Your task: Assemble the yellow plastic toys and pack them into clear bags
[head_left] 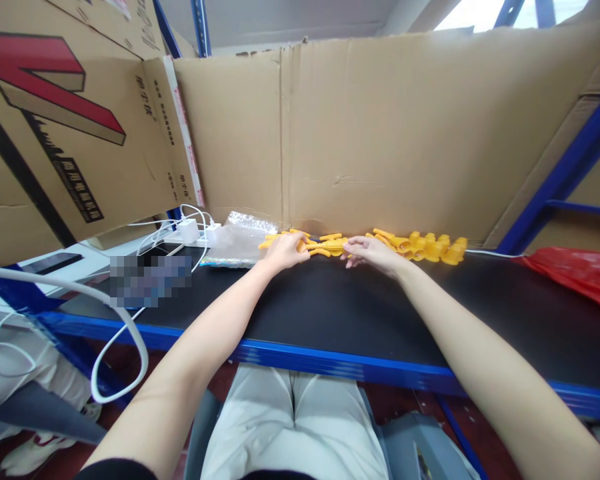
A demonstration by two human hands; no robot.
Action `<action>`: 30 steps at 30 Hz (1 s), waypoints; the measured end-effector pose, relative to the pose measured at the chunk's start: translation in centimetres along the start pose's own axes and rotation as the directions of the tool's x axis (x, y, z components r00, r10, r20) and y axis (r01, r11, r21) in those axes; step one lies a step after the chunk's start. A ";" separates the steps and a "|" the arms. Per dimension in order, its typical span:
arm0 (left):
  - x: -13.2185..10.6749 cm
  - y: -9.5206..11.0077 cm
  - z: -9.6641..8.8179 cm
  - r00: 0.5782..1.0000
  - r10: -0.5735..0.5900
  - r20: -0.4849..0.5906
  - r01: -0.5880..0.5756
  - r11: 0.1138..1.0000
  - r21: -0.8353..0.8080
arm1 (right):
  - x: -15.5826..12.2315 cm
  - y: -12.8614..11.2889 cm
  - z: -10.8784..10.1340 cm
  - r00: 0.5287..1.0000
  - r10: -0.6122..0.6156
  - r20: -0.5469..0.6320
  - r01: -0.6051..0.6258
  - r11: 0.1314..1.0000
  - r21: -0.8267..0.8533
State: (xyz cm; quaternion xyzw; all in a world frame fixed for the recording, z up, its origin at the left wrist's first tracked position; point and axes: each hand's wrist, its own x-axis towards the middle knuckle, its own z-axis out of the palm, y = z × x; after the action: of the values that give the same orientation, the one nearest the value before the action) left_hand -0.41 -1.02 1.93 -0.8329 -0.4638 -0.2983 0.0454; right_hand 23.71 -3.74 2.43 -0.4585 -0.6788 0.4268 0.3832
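Against the cardboard wall (380,133), at the back of the black surface (330,313), lie yellow plastic pieces (430,248). The left hand (285,251) curls shut on some. The right hand (375,255) touches them half-curled, its grip unclear. They look light and stiff, best pinched by their stems. Blue racking (565,180) frames the bay.

Light is even, soft and white. The brightest spot is the blown-out white opening (473,13) at your top right. The brown corrugated cardboard wall (380,133) is flatly lit. The matte black tabletop (330,307) reads dull. Your left hand (285,251) and right hand (375,255) sit small and slightly soft, grip unreadable. Wide-lens bend bows the blue metal table edge (330,363) and stretches your forearms. A pixelated grey-blue block (150,280) masks the left.
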 end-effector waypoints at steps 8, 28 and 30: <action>0.0 -0.1 0.1 1.000 0.005 0.002 -0.005 1.000 0.013 | 0.1 -0.2 0.5 1.000 -0.009 -0.005 0.009 1.000 -0.027; -0.2 0.8 -0.4 0.999 0.032 -0.032 -0.031 0.999 0.011 | -0.1 -0.3 0.4 0.989 -0.124 -0.076 0.119 0.990 -0.076; -0.3 1.0 -0.5 0.999 0.040 -0.027 -0.039 0.999 0.019 | -0.1 -0.3 0.7 0.992 -0.090 -0.085 0.084 0.993 -0.077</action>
State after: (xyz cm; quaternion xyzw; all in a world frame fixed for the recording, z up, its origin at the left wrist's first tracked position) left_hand 0.06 -1.97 2.37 -0.8373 -0.4494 -0.3046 0.0654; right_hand 23.03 -4.01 2.43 -0.4606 -0.6958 0.3637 0.4140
